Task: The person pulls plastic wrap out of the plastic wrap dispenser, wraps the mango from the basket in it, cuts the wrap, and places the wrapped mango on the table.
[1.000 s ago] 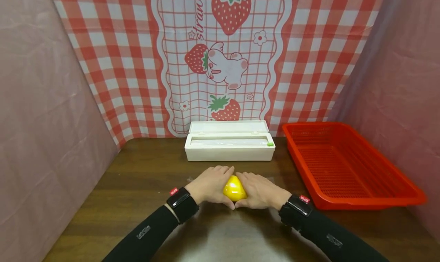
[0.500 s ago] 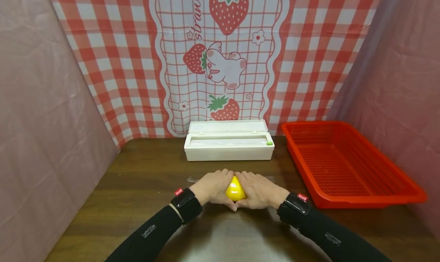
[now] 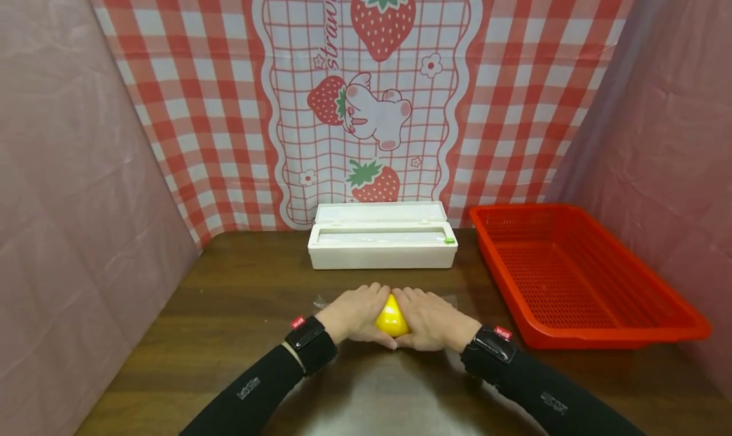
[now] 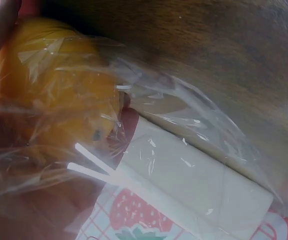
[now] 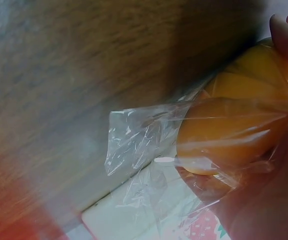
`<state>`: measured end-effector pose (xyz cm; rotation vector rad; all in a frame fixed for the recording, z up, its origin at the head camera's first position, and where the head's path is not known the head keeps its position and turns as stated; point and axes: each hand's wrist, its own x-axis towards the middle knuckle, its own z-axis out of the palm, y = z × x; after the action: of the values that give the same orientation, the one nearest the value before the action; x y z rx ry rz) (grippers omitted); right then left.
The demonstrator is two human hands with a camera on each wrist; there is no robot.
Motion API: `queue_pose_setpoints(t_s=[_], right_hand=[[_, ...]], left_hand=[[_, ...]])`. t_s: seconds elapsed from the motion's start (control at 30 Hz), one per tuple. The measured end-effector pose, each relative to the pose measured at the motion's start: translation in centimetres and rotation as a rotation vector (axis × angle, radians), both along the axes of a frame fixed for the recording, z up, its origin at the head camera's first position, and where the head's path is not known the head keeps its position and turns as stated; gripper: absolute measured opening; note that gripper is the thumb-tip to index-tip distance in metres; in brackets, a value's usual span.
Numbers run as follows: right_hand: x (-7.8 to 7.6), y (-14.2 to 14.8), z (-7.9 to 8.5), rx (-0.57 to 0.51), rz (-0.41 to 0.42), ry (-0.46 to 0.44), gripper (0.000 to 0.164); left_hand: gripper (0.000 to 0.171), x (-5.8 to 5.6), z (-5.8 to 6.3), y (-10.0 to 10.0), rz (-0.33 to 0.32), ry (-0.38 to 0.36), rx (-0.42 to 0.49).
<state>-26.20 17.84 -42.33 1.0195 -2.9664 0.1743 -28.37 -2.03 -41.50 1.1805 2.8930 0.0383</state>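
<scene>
A shiny yellow fruit-like thing (image 3: pixel 392 318), its exact kind unclear, sits on the table between the two hands. Clear cling film covers it and sticks out loosely past it: film (image 4: pixel 194 112) in the left wrist view, film (image 5: pixel 134 137) in the right. My left hand (image 3: pixel 356 315) curls round its left side, my right hand (image 3: pixel 430 320) round its right. The thumbs meet at its near side, and the fingertips come together at the far side. Both palms hide most of its sides. Directly beyond the hands stands a white cling film box (image 3: pixel 383 255), its lid raised.
To the right lies a red plastic basket (image 3: pixel 572 337) with a slotted bottom. A green slider (image 3: pixel 450 240) sits at the box's right end. Checked strawberry cloth (image 3: pixel 217 105) hangs behind the brown wooden table (image 3: pixel 229 309); pink cloth (image 3: pixel 74 201) hangs at the sides.
My left hand has shifted slightly right and closer in around the yellow thing. A bit of film shows more beyond the left hand. My right hand stays nearly still.
</scene>
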Motion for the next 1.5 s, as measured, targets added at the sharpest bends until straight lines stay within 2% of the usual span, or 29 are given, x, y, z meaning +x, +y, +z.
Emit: queue_pose_setpoints(t_s=[0.43,0.8,1.2,1.4,1.5], right_hand=[[-0.2,0.1,0.0,0.004,-0.025,-0.046,0.084],[-0.2,0.2,0.2,0.008,-0.033,-0.089,0.091],[0.1,0.4,-0.1,0.024,-0.012,-0.027,0.089],[-0.1,0.3,0.1,0.014,-0.019,-0.048,0.084],[-0.1,0.2,0.3,0.004,-0.015,-0.046,0.084]], left_hand=[[0.09,0.0,0.1,0.0,0.004,-0.029,0.018],[0.104,0.0,0.1,0.1,0.003,-0.023,0.012],[0.104,0.1,-0.1,-0.3,0.008,-0.039,0.068],[0.105,0.2,0.7,-1.2,0.018,-0.05,0.128],[0.104,0.3,1.4,-1.9,0.014,-0.027,0.164]])
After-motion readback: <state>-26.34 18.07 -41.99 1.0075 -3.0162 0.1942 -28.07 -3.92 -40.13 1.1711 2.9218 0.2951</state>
